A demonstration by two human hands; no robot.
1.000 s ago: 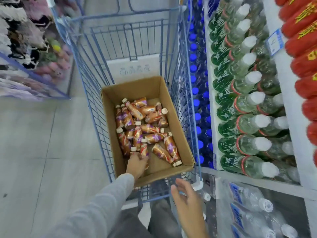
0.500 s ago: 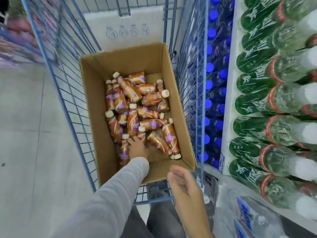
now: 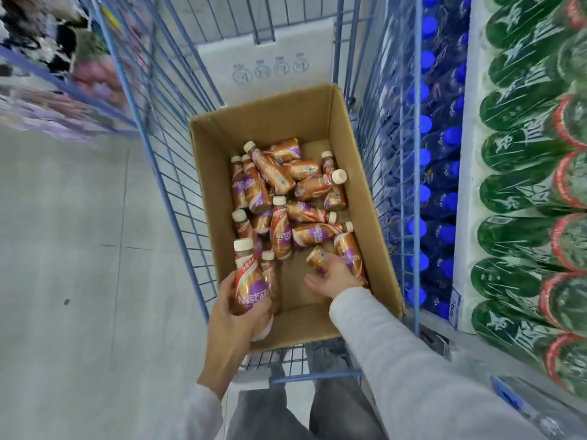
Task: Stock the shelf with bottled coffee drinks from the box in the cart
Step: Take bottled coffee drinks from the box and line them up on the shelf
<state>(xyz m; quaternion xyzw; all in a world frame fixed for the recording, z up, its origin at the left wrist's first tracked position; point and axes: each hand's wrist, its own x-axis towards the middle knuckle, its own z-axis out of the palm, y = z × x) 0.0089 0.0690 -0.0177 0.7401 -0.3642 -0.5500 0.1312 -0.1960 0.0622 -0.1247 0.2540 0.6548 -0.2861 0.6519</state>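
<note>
A brown cardboard box (image 3: 208, 198) sits in the blue wire cart (image 3: 173, 198). Several gold and purple coffee bottles (image 3: 282, 230) with cream caps lie jumbled in it. My left hand (image 3: 236, 319) is over the box's near left corner, shut on at least two coffee bottles (image 3: 249, 284) held upright. My right hand (image 3: 333, 276), in a grey sleeve, reaches into the near right of the box. Its fingers curl around one lying coffee bottle (image 3: 317, 258), next to another against the right wall.
A white carton (image 3: 270, 65) stands behind the box in the cart. Right of the cart are rows of blue-capped bottles (image 3: 425, 192) and a shelf of green-labelled bottles (image 3: 524, 192). Grey tiled floor (image 3: 79, 249) lies to the left, with a display rack (image 3: 47, 90) beyond.
My left hand has lifted bottles from the box's near left. My right hand has moved from the cart's near end into the box and closed on a bottle. The view shifted.
</note>
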